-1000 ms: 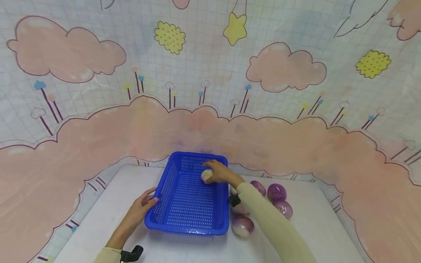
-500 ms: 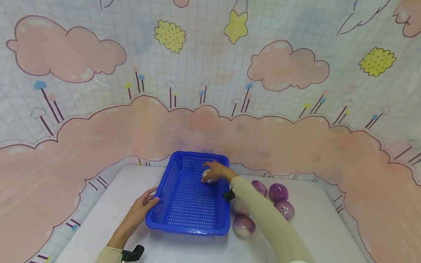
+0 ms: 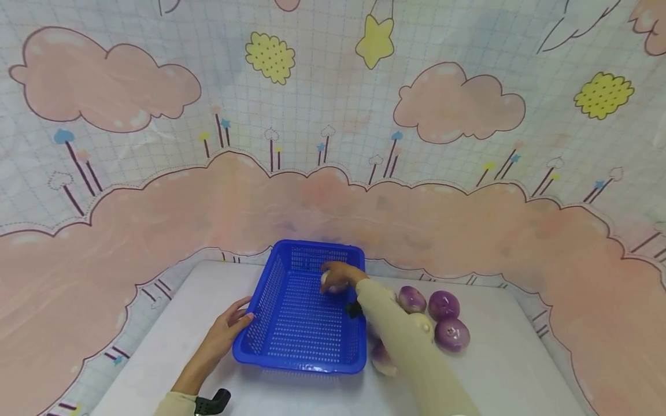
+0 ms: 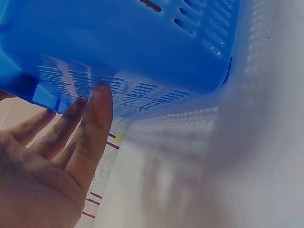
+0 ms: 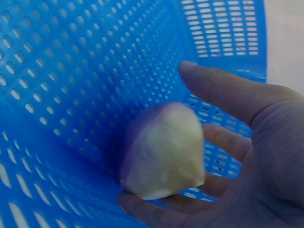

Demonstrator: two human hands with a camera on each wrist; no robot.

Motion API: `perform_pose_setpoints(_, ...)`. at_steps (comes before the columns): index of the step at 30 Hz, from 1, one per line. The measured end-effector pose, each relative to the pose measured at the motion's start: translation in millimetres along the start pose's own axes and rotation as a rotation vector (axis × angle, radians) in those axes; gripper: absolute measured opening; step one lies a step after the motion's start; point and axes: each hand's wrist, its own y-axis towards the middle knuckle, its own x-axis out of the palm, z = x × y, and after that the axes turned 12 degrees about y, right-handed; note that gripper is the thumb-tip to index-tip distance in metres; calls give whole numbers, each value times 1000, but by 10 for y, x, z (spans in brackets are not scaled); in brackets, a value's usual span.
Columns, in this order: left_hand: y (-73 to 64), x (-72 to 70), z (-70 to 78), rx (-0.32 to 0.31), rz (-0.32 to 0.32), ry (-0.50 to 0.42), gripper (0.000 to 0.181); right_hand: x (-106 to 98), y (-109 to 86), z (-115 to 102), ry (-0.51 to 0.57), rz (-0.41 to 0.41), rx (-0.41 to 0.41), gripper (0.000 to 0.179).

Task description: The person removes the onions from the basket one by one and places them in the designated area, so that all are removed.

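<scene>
A blue slotted plastic basket [image 3: 299,366] stands on the white table. My left hand [image 3: 221,332] is at its left rim, and in the left wrist view its straight fingers [image 4: 97,114] rest against the outer wall. My right hand [image 3: 343,274] reaches into the far right part of the basket. There a purple-and-white turnip [image 5: 168,147] sits beside the fingers of my right hand. In the right wrist view the thumb [image 5: 218,90] stands away from it, while the other fingers are loosely extended below and behind it.
Several more turnips [image 3: 452,334] lie on the table right of the basket, partly hidden by my right sleeve [image 3: 411,346]. A cloud-patterned curtain [image 3: 312,208] hangs behind the white table [image 3: 499,352].
My right hand has shifted slightly over the turnip, staying in the basket's far right part. My right forearm has swung left, uncovering a pale turnip on the table. The left hand keeps its place.
</scene>
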Motion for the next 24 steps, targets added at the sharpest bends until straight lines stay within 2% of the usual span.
perform_pose_setpoints(12,-4,-8,0,-12,-12,21,62,114,-20,40,18,-3,-29,63)
perform_pose_setpoints(17,-5,5,1,-23,-17,45,65,79,-36,-4,-5,-17,-90,66)
perform_pose_setpoints(24,-13,-5,-9,-17,-19,42,65,15,-163,-132,67,-35,-186,67)
